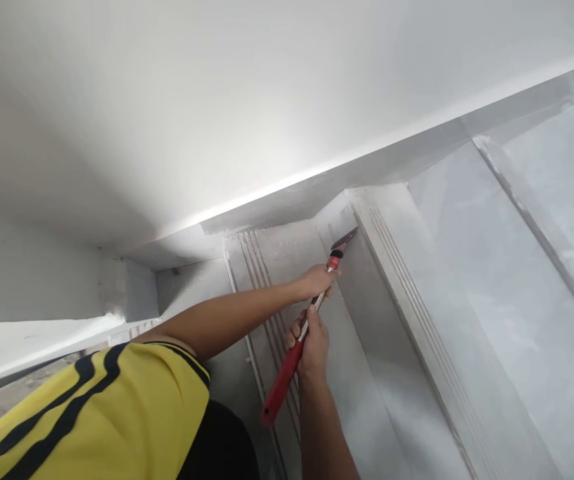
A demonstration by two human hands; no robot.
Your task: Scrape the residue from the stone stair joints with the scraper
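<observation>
Both hands gripped a scraper (pixel 301 337) with a red handle and a pale metal shaft, raised toward the upper corner of a white wall. The left hand (pixel 319 280) sat high on the shaft, just below the blade, its fingers (pixel 327 272) closed around it. The right hand (pixel 311 341) held lower down, where the shaft meets the red handle, its fingers wrapped tight around it; the red handle end stuck out below that hand. The blade (pixel 345 238) was pressed into the corner where a grooved white frame (pixel 407 293) met the ceiling (pixel 247 100). A second grooved strip (pixel 254 267) ran down the wall just left of the hands. The yellow sleeve with dark stripes (pixel 117 407) filled the lower left.
</observation>
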